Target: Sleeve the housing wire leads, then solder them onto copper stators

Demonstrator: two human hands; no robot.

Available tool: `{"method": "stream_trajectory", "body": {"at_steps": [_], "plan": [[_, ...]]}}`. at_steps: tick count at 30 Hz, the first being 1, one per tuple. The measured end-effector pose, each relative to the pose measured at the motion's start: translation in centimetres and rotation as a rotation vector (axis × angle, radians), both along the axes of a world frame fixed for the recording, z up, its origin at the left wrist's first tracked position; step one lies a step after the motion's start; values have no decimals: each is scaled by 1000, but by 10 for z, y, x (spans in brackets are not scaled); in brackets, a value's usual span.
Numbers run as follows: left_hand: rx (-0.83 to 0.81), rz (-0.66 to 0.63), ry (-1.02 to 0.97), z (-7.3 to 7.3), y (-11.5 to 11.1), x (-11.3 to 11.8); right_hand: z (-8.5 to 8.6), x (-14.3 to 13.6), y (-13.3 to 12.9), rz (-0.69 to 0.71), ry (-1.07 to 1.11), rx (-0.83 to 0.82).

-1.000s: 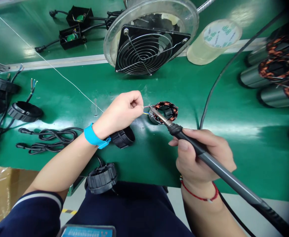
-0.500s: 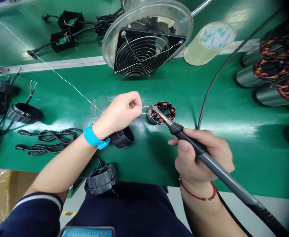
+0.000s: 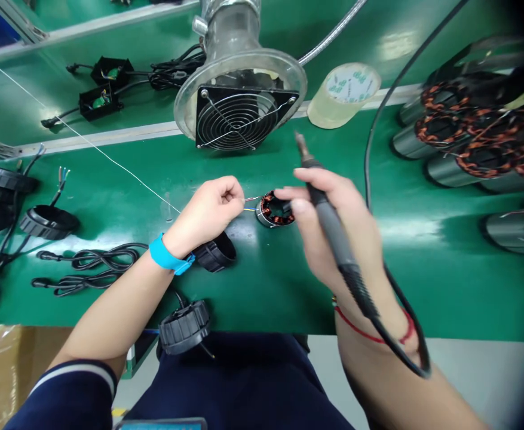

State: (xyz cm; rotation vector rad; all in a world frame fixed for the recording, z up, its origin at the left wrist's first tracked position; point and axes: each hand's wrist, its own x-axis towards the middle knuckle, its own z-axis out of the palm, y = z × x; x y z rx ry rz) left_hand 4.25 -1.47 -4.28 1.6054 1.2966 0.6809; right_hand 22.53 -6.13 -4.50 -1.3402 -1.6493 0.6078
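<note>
A motor stator (image 3: 266, 220) with copper windings stands on the green bench in front of me. My left hand (image 3: 217, 206) is closed in a pinch just left of it, on thin coloured wires (image 3: 250, 209) that run to the stator's edge. A strand of thin white wire (image 3: 131, 174) stretches from that hand to the upper left. In my right hand (image 3: 340, 230) is a soldering iron (image 3: 331, 224), its tip pointing up and away from the stator. The right index fingertip is close to the stator's right rim; whether it touches, I cannot tell. A black ring-shaped cap (image 3: 217, 254) lies under my left wrist.
A fume extractor fan (image 3: 239, 119) hangs at the back, beside a roll of clear tape (image 3: 333, 110). Several stators (image 3: 450, 161) stand at the right. Black caps with wires (image 3: 49, 222) and coiled cables (image 3: 86, 272) lie left. Another black cap (image 3: 184, 328) sits at the front edge.
The soldering iron has left the wires at the stator and swung upright, its tip now toward the fan. My right hand has shifted closer to the stator. The left hand keeps its pinch.
</note>
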Motion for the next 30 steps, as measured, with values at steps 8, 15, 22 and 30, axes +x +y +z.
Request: {"method": "stream_trajectory", "body": {"at_steps": [8, 15, 22, 30], "plan": [[1, 6, 2, 2, 0, 0, -22, -13, 3, 54, -102, 63], [-22, -3, -42, 3, -2, -2, -27, -23, 1, -36, -161, 166], [-28, 1, -96, 4, -5, -4, -31, -28, 7, 39, -209, 298], [26, -29, -198, 1, -8, -10, -37, -25, 8, 31, 56, 157]]}}
